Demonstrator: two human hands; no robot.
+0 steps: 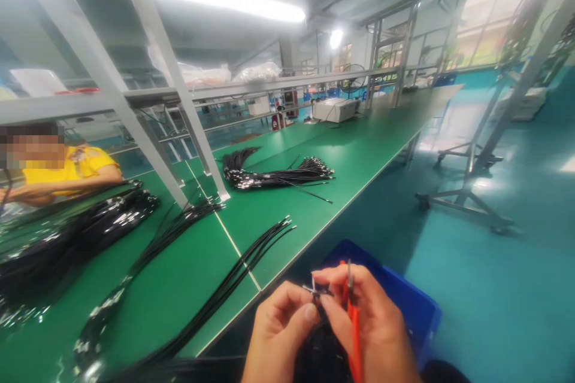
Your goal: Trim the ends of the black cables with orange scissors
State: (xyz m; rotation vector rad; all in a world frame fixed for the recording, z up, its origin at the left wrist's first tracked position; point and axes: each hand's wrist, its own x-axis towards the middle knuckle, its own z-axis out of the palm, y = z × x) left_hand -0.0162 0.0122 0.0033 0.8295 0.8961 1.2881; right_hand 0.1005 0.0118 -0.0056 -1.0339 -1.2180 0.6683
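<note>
In the lower middle, my left hand (pixel 283 326) is closed, its thumb and forefinger pinching the end of a thin black cable (pixel 314 292). Facing it, my right hand (pixel 375 317) holds red-handled pliers (pixel 354 335) in its palm, their grey jaws pointing up. The thumb and forefinger of that hand also reach the cable end, where a small pale piece shows between the fingertips. Whether the pliers' jaws are apart is hard to make out. Both hands are in front of the bench edge, above my lap.
Several black cables (pixel 224 281) lie along the green bench (pixel 269 245). Farther back is a curved cable bundle (pixel 269 178); larger bundles (pixel 81 239) lie left. A co-worker in yellow (pixel 90 164) sits across. A blue bin (pixel 413 302) stands below right, and metal posts (pixel 179 72) rise from the bench.
</note>
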